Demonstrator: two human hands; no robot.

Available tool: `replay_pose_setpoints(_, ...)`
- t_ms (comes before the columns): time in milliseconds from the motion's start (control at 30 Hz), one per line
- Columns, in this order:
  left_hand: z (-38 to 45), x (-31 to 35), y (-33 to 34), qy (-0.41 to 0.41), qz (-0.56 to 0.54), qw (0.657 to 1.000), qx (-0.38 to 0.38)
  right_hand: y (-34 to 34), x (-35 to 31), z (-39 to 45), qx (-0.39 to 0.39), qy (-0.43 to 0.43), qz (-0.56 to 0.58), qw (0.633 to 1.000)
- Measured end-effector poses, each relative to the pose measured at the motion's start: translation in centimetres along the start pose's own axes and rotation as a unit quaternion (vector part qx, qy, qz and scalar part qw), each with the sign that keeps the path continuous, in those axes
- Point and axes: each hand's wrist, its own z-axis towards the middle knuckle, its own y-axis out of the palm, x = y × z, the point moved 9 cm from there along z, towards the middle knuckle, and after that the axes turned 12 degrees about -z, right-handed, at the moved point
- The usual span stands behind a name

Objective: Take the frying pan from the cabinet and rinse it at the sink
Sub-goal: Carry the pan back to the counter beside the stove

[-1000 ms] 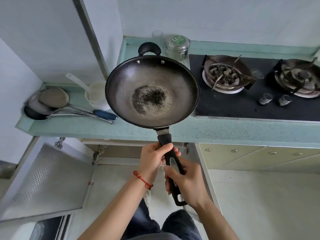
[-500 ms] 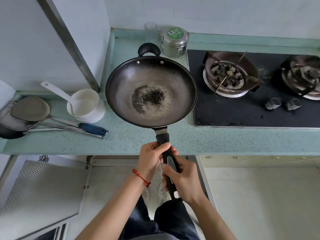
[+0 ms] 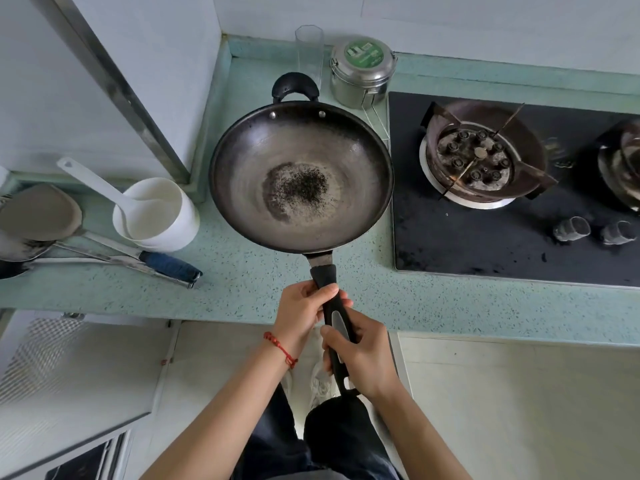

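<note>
A dark round frying pan (image 3: 301, 150) with a black speckled patch in its middle hangs level over the green countertop (image 3: 450, 306), left of the stove. Its long black handle points toward me. My left hand (image 3: 301, 311), with a red cord at the wrist, grips the handle near the pan. My right hand (image 3: 360, 355) grips the handle lower down, near its end. A small black loop handle sits on the pan's far rim. No sink is in view.
A white cup (image 3: 159, 213) with a white ladle stands left of the pan, beside metal spatulas (image 3: 104, 244). A glass (image 3: 309, 53) and a steel tin (image 3: 362, 72) stand behind. The black gas hob (image 3: 485, 244) has two burners. An open cabinet door (image 3: 69, 375) is lower left.
The view has risen and shifted, so the counter sits lower in frame. The pan stays held in both hands over the counter, roughly in the same place.
</note>
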Motion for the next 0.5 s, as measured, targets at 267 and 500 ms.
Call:
replay_pose_setpoints(267, 3.3, 1.1, 1.8, 0.008, 0.000, 1.000, -0.003, -1.7, -0.6, 3.7, -0.009, -0.010, 0.008, 1.000)
replay_pose_setpoints(500, 5.7, 2.0, 4.1, 0.023, -0.010, 1.000, 0.002, -4.0, -1.6, 6.7, -0.028, -0.022, -0.003, 0.999)
